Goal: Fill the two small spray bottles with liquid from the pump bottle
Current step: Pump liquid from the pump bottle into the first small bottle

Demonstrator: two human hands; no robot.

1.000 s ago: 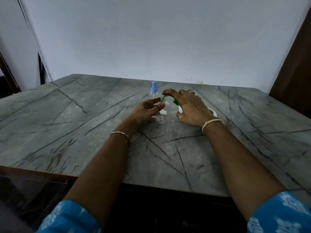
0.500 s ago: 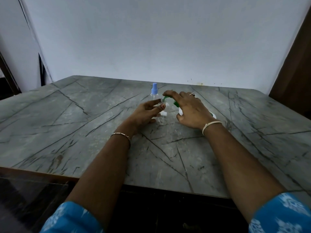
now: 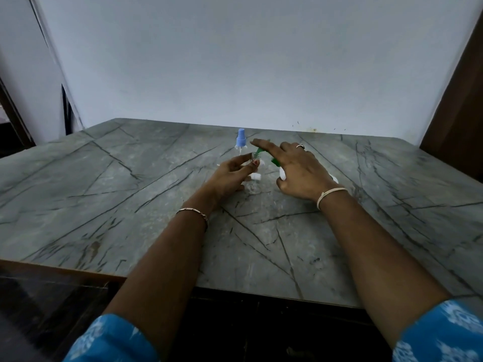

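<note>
At the frame's centre, the left hand (image 3: 231,173) pinches a clear spray bottle (image 3: 254,188) standing on the bench (image 3: 130,205). The right hand (image 3: 298,168) lies on the pump bottle (image 3: 282,173) (fingers straight along its green pump head). A blue-capped spray bottle (image 3: 240,139) stands just behind.

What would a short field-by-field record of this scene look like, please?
surface: grey veined table
left hand: pinches the neck of the clear spray bottle, which is upright with no cap on
right hand: rests over the pump bottle, index finger lying along the green pump head
nozzle: points toward the clear spray bottle's mouth
second spray bottle: blue cap on, upright behind the hands, untouched
liquid levels: cannot tell
</note>
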